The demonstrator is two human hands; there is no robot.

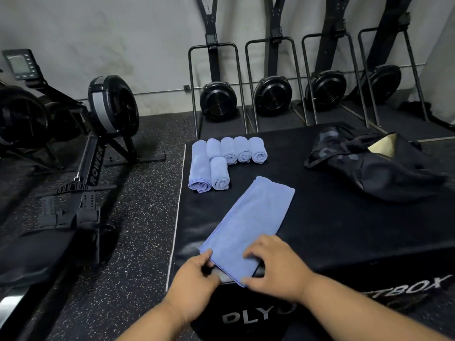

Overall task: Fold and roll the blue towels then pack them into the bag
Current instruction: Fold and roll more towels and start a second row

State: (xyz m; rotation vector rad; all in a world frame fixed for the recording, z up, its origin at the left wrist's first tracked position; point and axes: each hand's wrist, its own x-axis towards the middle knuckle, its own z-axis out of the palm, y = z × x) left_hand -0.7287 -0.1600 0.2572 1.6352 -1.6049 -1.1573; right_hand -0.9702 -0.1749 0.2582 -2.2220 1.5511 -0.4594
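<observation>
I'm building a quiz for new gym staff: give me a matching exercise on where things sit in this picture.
Things:
1. folded towel
2. rolled towels
3. bag
4. rowing machine

Places:
A. on the floor, left of the box
B. far right of the box top
C. near edge, under both hands
D. far left of the box top

Pairs: 1-C, 2-D, 3-B, 4-A
</observation>
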